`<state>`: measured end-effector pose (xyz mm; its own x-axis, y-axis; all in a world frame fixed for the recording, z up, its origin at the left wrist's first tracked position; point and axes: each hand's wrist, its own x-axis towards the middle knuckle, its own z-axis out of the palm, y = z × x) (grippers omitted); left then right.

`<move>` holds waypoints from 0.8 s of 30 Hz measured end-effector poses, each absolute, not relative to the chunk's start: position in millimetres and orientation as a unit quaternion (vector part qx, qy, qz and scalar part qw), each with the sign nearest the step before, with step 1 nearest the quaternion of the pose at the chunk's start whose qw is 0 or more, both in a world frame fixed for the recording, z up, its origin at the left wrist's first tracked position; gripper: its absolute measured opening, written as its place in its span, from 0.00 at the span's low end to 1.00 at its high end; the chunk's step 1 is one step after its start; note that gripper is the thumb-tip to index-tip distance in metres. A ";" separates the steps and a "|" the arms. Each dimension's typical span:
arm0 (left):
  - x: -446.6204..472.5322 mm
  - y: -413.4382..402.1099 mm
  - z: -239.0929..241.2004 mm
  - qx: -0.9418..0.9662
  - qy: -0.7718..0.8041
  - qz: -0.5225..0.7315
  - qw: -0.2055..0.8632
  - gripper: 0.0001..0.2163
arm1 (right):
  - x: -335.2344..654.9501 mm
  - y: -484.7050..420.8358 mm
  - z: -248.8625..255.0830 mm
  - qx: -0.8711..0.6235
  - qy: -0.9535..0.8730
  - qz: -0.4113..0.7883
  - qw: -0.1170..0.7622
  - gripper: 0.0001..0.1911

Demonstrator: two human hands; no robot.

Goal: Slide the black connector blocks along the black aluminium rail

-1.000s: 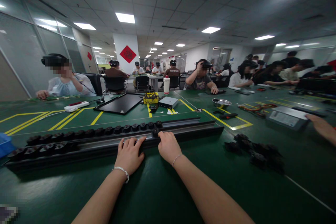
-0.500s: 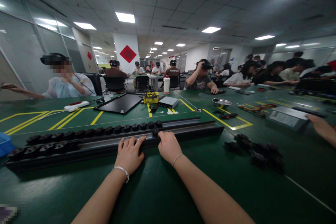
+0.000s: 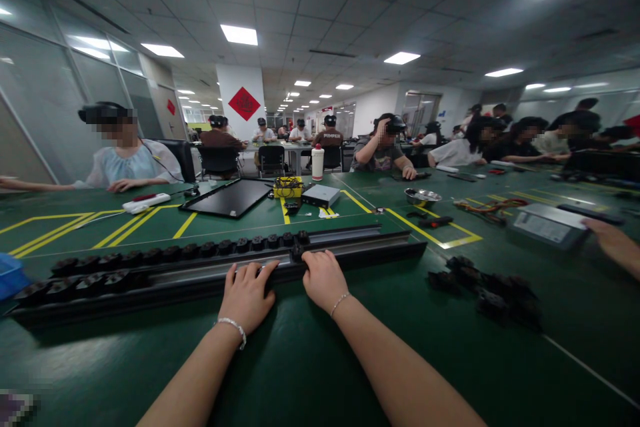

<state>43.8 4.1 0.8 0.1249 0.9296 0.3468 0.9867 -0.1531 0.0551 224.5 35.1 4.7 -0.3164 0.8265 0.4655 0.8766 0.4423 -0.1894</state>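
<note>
Two long black rails with a metallic inner channel lie across the table in front of me. My left hand (image 3: 249, 293) rests on the near rail (image 3: 370, 259), its fingers spread over the top edge. My right hand (image 3: 323, 280) is closed, thumb and fingers at a small black round module (image 3: 297, 252) in the channel; the fingertips are partly hidden. Several like black modules (image 3: 90, 281) sit at the left end of the near rail. Another row of modules (image 3: 190, 251) fills much of the far rail (image 3: 345, 233).
Loose black modules (image 3: 485, 290) lie at right. Beyond them, another person's hand (image 3: 613, 243) touches a grey metal box (image 3: 547, 223). Farther back are a black panel (image 3: 225, 198), a metal bowl (image 3: 423, 196) and a white bottle (image 3: 317, 163). A blue bin (image 3: 11, 275) stands at left.
My hands and the rails show almost no movement. Across the table at left, a person has lowered a hand from the face to the table.
</note>
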 end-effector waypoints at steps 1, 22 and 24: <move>43.9 3.8 1.4 -0.743 -0.646 -0.148 0.090 0.26 | 224.4 35.3 4.6 -0.526 -0.810 -0.049 0.254 0.13; 45.9 2.2 4.6 -0.743 -0.648 -0.146 0.084 0.26 | 224.5 37.8 5.9 -0.521 -0.812 -0.061 0.255 0.12; 46.1 2.0 4.7 -0.742 -0.649 -0.146 0.081 0.26 | 224.4 37.7 6.4 -0.523 -0.813 -0.061 0.251 0.12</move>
<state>46.1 2.0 4.7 0.1152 0.9398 0.3216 0.9871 -0.1447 0.0692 224.4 37.7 6.4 -0.3277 0.8189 0.4712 0.8798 0.4462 -0.1635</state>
